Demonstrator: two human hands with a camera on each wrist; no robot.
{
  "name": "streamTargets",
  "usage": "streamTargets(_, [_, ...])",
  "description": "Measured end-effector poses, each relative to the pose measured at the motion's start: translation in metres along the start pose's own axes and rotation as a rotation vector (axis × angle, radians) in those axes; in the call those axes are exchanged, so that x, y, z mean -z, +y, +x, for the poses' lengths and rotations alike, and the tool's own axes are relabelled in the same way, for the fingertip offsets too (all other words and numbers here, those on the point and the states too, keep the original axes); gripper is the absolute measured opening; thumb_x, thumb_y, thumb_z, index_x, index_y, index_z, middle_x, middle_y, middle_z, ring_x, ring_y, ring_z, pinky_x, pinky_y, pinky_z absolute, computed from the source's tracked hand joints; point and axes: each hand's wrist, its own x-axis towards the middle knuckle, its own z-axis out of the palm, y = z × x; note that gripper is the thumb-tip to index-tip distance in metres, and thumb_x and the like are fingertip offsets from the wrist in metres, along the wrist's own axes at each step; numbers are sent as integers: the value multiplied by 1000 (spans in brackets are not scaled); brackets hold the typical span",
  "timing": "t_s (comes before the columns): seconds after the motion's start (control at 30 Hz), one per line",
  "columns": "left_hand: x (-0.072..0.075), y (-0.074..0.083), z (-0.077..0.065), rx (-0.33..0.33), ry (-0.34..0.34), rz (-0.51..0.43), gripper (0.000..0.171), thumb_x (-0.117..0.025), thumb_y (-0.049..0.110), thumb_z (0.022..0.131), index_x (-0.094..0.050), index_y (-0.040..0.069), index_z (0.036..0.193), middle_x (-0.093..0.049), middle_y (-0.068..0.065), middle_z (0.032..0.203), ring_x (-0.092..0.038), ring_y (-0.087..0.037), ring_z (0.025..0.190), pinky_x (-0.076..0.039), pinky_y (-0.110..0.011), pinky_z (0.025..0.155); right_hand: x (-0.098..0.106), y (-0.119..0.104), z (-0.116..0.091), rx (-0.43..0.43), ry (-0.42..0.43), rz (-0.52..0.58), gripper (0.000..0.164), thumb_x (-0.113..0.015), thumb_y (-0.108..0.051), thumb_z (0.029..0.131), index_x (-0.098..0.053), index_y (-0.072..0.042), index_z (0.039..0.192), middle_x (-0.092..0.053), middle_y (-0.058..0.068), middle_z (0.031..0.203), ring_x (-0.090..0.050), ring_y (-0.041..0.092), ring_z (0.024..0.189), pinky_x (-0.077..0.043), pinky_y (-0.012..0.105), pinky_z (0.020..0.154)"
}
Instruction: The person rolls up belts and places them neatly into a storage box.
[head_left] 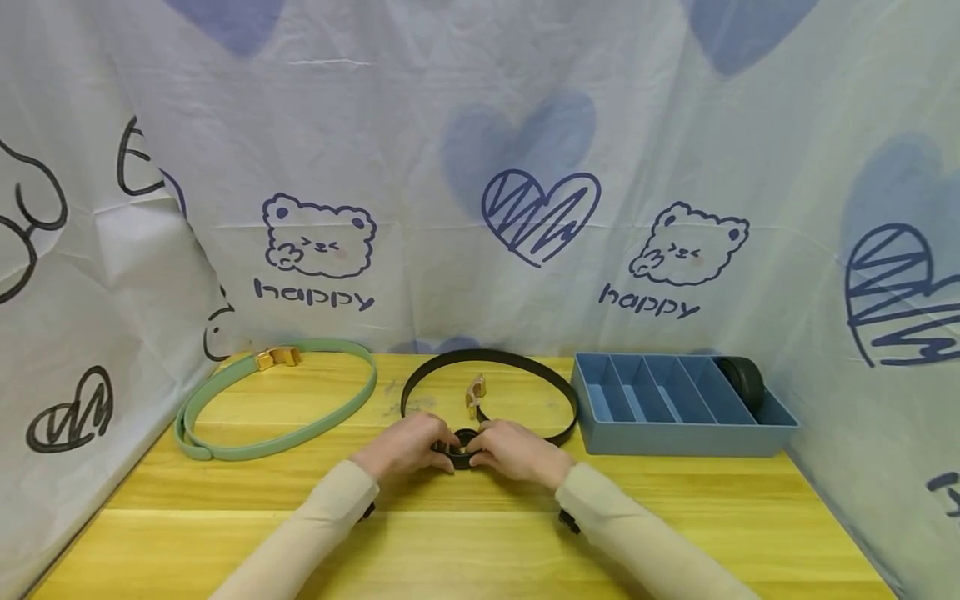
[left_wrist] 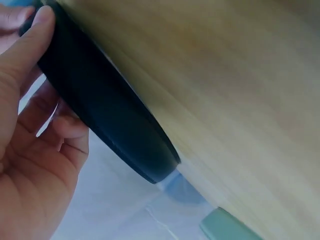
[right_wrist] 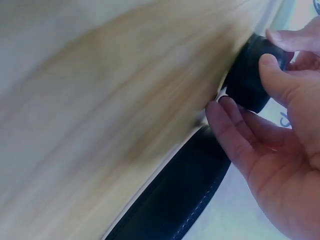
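With our left grip (head_left: 408, 446) and right grip (head_left: 517, 450), we pinch the coiled end of the black belt (head_left: 480, 356), which stands edgewise on the worktop (head_left: 465, 550), its gold buckle (head_left: 475, 393) just beyond. A green belt (head_left: 247, 452) lies left; right, a blue tray (head_left: 682, 440) holds a black roll (head_left: 750, 383).

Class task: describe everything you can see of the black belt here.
The black belt looks like leather, with stitching along an edge and a gold-coloured buckle. Part is wound into a small coil; the rest stands on edge in a wide loop on the wooden table, between the green belt and blue tray. Fingers of the left hand and right hand hold the coil.
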Motion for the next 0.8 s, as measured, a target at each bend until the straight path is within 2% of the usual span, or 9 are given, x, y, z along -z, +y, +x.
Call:
streamTargets(0.1, [1,-3,0,34,-20,-51,34,-73,29,73,-70,15,104,-64,9,82,-53,1,63,-44,-18,59,-1,2,-2,5,5,-14,15,-59,-28,88,-70,-22,97,-53,-7,81,-45,5,69,-38,19,60])
streamTargets(0.27, [1,-1,2,43,-30,-62,28,-74,30,73,-71,17,97,-66,7,89,-55,0,69,-46,-19,62,-1,3,-3,-3,13,-22,16,-60,-26,88,-69,-21,99,-43,-7,77,-39,8,64,-33,20,57])
streamTargets(0.47, [3,-2,4,102,-31,-116,29,-76,31,69,-72,18,95,-66,7,88,-55,0,64,-45,-18,60,1,3,-2,-12,-21,-10,15,-58,-25,89,-67,-20,100,-41,-6,78,-39,8,64,-33,21,59])
streamTargets(0.63, [4,-2,8,78,-18,-48,15,-75,34,70,-72,23,78,-63,17,73,-53,1,63,-45,-18,59,0,0,-1,-50,-17,-10,14,-57,-26,90,-66,-20,100,-43,-6,79,-39,9,65,-34,22,59])
streamTargets(0.8, [4,1,11,73,7,37,15,-75,42,67,-71,27,68,-58,23,63,-50,3,56,-42,-22,66,-2,-7,1,-118,24,-22,18,-59,-31,88,-69,-21,99,-54,-6,82,-42,8,65,-36,21,54])
